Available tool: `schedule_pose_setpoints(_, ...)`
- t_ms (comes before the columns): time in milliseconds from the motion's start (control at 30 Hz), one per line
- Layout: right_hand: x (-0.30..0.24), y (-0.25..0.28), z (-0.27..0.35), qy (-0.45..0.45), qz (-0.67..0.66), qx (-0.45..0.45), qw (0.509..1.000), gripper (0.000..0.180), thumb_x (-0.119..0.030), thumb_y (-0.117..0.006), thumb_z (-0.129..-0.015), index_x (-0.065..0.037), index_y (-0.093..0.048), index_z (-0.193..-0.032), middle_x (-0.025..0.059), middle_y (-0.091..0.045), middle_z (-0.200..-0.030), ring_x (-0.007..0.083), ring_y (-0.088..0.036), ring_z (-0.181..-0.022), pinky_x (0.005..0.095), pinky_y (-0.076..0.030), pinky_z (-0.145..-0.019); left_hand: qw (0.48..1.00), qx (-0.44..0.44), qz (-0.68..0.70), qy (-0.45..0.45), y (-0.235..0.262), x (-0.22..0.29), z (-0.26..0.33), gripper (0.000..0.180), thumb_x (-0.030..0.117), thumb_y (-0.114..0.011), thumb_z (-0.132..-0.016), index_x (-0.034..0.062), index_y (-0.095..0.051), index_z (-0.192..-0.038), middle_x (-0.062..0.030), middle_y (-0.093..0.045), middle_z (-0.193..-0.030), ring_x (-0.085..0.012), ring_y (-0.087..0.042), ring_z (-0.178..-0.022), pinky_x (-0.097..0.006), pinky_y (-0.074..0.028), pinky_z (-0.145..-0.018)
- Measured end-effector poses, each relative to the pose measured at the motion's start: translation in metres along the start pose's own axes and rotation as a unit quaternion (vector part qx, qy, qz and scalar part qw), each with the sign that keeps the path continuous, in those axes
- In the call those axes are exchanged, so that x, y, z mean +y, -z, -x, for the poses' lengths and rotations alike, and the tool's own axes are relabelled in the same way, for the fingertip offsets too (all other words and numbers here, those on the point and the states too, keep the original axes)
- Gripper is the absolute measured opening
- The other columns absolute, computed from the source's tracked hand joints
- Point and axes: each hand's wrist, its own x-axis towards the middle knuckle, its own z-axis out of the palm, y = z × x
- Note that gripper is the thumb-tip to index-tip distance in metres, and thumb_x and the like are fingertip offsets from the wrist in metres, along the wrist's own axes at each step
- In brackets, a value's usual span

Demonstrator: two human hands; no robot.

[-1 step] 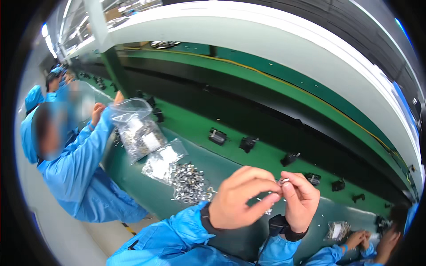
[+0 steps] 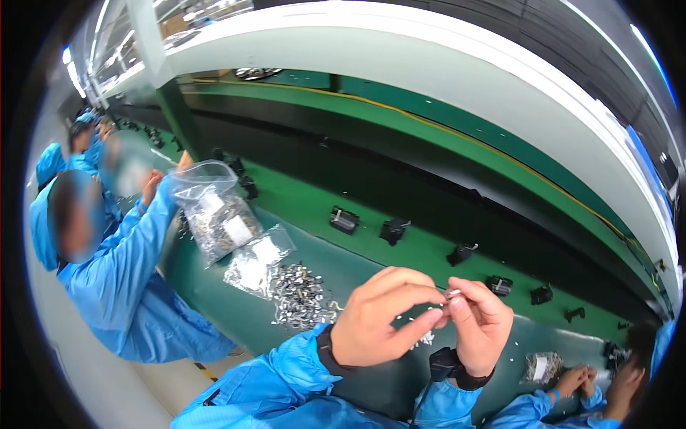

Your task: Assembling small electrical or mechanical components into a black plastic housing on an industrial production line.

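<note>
Co-worker: a person in a blue smock (image 2: pixel 121 286) sits at your left, lifting a clear plastic bag of small metal parts (image 2: pixel 214 214).
Tabletop: a loose heap of small silvery metal parts (image 2: pixel 299 297) lies on the dark green tabletop (image 2: pixel 214 300).
Left hand: your left hand (image 2: pixel 382 314) is curled, fingertips pinched on a tiny silvery metal piece (image 2: pixel 453 292).
Right hand: your right hand (image 2: pixel 482 325) pinches that same piece, raised above the tabletop.
Belt: small black parts (image 2: pixel 393 230) sit spaced along the green conveyor (image 2: pixel 429 250).

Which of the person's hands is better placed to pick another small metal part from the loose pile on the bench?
Probably the left hand: it sits nearer the pile of metal parts, which lies to its left. The right hand is farther away and pinches a small metal piece.
</note>
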Motion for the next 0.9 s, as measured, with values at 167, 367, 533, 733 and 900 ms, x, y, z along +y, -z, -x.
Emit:
schedule_pose_setpoints(167,-0.009,0.001,0.019,0.019,0.012,0.023,0.999,0.037,0.01,-0.065,-0.094,0.007,-0.062,-0.131,0.0178,-0.073,-0.101,0.0181,-0.071,-0.083,0.0295,-0.061,-0.07,0.998,-0.019,0.045,0.038,-0.011,0.0,0.001,0.017,0.001,-0.077,-0.086,-0.0004,-0.07,-0.102,-0.0138,-0.07,-0.099,-0.0259,-0.07,-0.087,-0.034,-0.056,-0.076)
schedule_pose_setpoints(367,-0.01,0.002,0.021,0.122,0.224,0.073,0.964,0.031,0.007,-0.073,-0.087,0.003,-0.069,-0.118,0.0134,-0.072,-0.096,0.0201,-0.07,-0.084,0.0309,-0.058,-0.072,0.998,-0.032,0.046,0.036,-0.013,0.0,0.002,0.013,-0.003,-0.074,-0.087,-0.0016,-0.07,-0.099,-0.0141,-0.07,-0.097,-0.0239,-0.07,-0.084,-0.032,-0.056,-0.075)
schedule_pose_setpoints(533,-0.01,-0.007,0.024,0.222,0.395,0.075,0.888,0.021,0.003,-0.081,-0.078,-0.003,-0.076,-0.098,0.008,-0.07,-0.092,0.0241,-0.064,-0.081,0.0334,-0.052,-0.069,0.998,-0.002,0.031,0.06,-0.018,0.0,0.007,0.013,-0.005,-0.073,-0.086,-0.002,-0.07,-0.099,-0.0141,-0.07,-0.096,-0.0239,-0.07,-0.082,-0.032,-0.057,-0.074)
schedule_pose_setpoints(733,-0.011,-0.001,0.023,0.235,0.425,0.072,0.871,0.022,0.002,-0.081,-0.079,-0.003,-0.076,-0.1,0.0084,-0.069,-0.091,0.0242,-0.063,-0.08,0.0339,-0.051,-0.068,1.0,-0.005,-0.02,0.013,-0.022,0.001,0.008,0.016,-0.006,-0.074,-0.084,-0.0013,-0.071,-0.099,-0.0138,-0.07,-0.096,-0.0251,-0.07,-0.082,-0.032,-0.057,-0.073)
schedule_pose_setpoints(900,-0.009,0.002,0.021,0.245,0.423,0.073,0.869,0.019,0.001,-0.079,-0.081,-0.003,-0.074,-0.099,0.009,-0.069,-0.091,0.0252,-0.063,-0.08,0.0347,-0.05,-0.068,0.999,-0.004,-0.042,0.008,-0.025,0.004,0.008,0.017,-0.006,-0.074,-0.083,-0.0003,-0.071,-0.098,-0.0126,-0.07,-0.095,-0.0262,-0.07,-0.082,-0.033,-0.056,-0.072)
